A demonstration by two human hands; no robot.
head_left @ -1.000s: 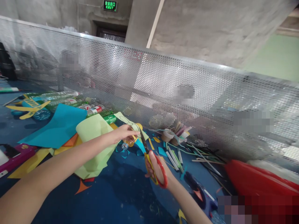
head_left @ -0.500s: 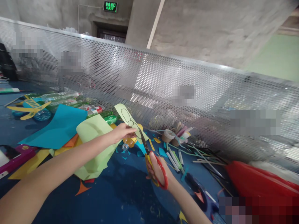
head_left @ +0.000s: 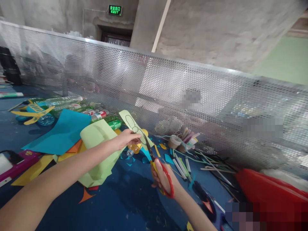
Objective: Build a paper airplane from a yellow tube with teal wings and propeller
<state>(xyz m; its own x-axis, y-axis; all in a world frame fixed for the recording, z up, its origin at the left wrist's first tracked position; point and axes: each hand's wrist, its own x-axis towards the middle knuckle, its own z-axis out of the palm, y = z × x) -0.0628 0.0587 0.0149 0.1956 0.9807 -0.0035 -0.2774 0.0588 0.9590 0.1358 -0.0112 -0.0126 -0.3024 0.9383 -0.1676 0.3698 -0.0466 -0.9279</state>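
Note:
My left hand (head_left: 127,139) pinches a strip of light green paper (head_left: 126,115) with rounded outlines drawn on it in dark line. In my right hand (head_left: 161,175) are scissors (head_left: 171,185) with red and yellow handles, my fingers through the loops. Their dark blades meet the lower right part of the strip, close to the drawn line. Under my left forearm lies a larger, curled light green sheet (head_left: 95,134). A small clear and orange bottle (head_left: 131,150) is on the table just beneath the strip.
A perforated metal screen (head_left: 108,73) runs along the back of the blue table (head_left: 130,202). Blue paper (head_left: 64,131), plastic bottles (head_left: 115,124) and a purple power strip (head_left: 24,162) lie left. Markers (head_left: 179,168), paper scraps, a glue gun (head_left: 204,195) and a red bag (head_left: 269,189) lie right.
The view has shifted slightly, so everything sits a little lower and further right. Both hands keep their holds, with the scissor blades still at the green strip.

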